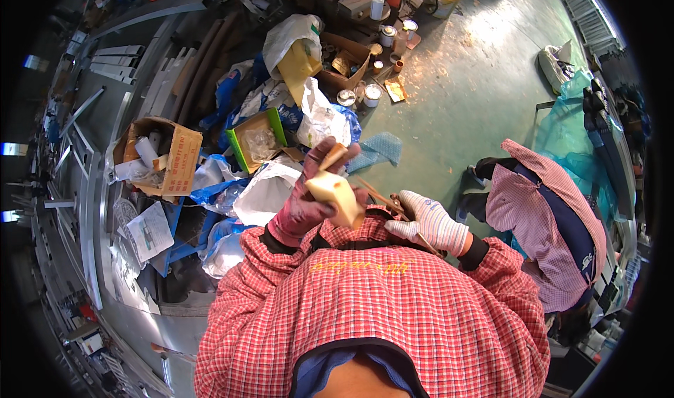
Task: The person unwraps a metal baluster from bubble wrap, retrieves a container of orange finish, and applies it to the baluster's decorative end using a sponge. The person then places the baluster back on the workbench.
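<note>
My left hand (289, 219), in a stained dark-red glove, is raised in front of my chest and closed around a pale yellow block (335, 193), which looks like sponge or foam. A tan, narrow piece (333, 157) shows between its upper fingers; its kind is unclear. To the right, my right hand (435, 222) wears a white striped glove and pinches a thin brown stick-like thing (377, 192). The stick slants up and left toward the block, with a small gap between them. My right fingertips are partly hidden.
A cardboard box (184, 161) with white rolls stands left, near a green box (279, 128) and white plastic bags (270, 194). Farther off are another carton (361, 50) and several paint tins (373, 93). A bent-over person (523, 208) is close on my right.
</note>
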Tool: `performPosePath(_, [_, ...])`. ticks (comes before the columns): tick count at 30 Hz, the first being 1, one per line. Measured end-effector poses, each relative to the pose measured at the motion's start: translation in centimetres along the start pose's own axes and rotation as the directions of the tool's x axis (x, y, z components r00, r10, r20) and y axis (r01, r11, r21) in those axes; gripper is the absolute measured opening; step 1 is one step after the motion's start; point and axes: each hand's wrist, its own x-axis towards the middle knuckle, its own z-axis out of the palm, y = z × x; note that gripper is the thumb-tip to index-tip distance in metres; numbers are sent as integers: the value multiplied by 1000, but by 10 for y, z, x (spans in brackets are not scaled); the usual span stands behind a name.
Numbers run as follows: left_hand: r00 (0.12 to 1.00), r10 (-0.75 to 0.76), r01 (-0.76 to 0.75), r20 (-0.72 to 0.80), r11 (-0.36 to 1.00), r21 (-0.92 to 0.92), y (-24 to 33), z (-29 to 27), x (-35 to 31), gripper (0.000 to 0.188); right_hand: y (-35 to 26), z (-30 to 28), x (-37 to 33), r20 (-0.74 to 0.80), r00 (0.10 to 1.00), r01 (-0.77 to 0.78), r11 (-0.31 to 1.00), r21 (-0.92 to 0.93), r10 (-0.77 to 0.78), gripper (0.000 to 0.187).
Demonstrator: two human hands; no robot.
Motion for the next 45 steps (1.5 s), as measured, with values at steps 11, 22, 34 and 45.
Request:
performPosePath(11, [981,56,-110,-186,949,-294,-32,-20,7,67,-36,26,40,-338,941,297,525,798,-19,40])
performPosePath(22, [979,-90,157,-185,908,388,-5,-10,7,57,-15,-3,46,-223,971,193,844,500,-90,43])
performPosePath(34, [919,71,16,-389,976,216,-8,-5,5,56,19,-12,15,-19,999,37,977,208,-33,95])
performPosePath(45, [912,237,-71,-336,896,438,-30,-9,14,50,13,-13,16,29,999,11,991,132,-15,98])
